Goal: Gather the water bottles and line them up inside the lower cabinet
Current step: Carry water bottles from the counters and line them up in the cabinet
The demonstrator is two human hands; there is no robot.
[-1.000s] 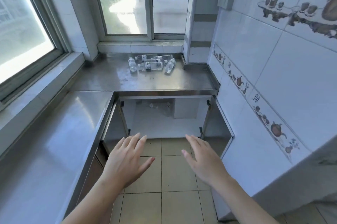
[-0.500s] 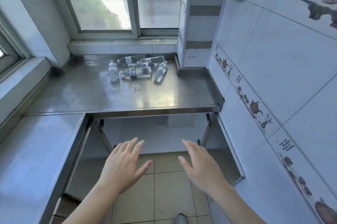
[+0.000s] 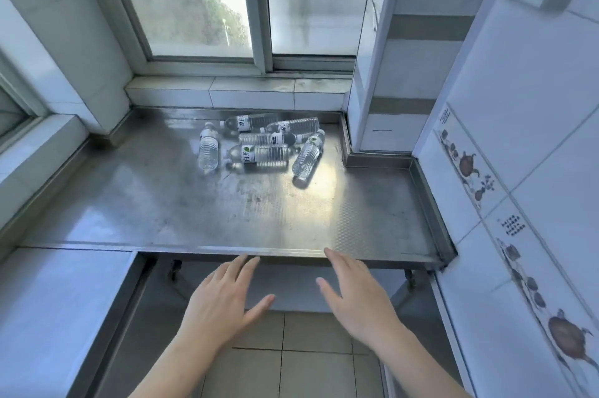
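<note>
Spanning most of the view: grey stainless-steel L-shaped countertop (image 3: 194,209), scuffed and reflective, running from the left edge round to the tiled right wall. Below its front edge: open lower cabinet (image 3: 291,290), mostly shadowed, interior largely hidden by the overhang, so shelf space could not be judged. Behind, along the back edge: white-framed sliding window (image 3: 256,2) over a white tiled sill. Heaped near the back edge, toward the back right corner: clear plastic water bottles (image 3: 262,143) with white labels, all lying on their sides, touching and partly overlapping; about six, exact count hard to tell where they crossed. Hovered just before the front edge, well apart from the bottles: bare left hand (image 3: 223,300) and bare right hand (image 3: 353,297), palms down, fingers straight and spread, holding nothing.

Judged as the very start: reaching in, nothing gathered, nothing yet in the cabinet. Next called for a long reach across the countertop to the heap, likely one bottle per hand, taking outer ones first so the rest did not roll. Forearms cut off at the bottom edge; label print too small to read.
</note>
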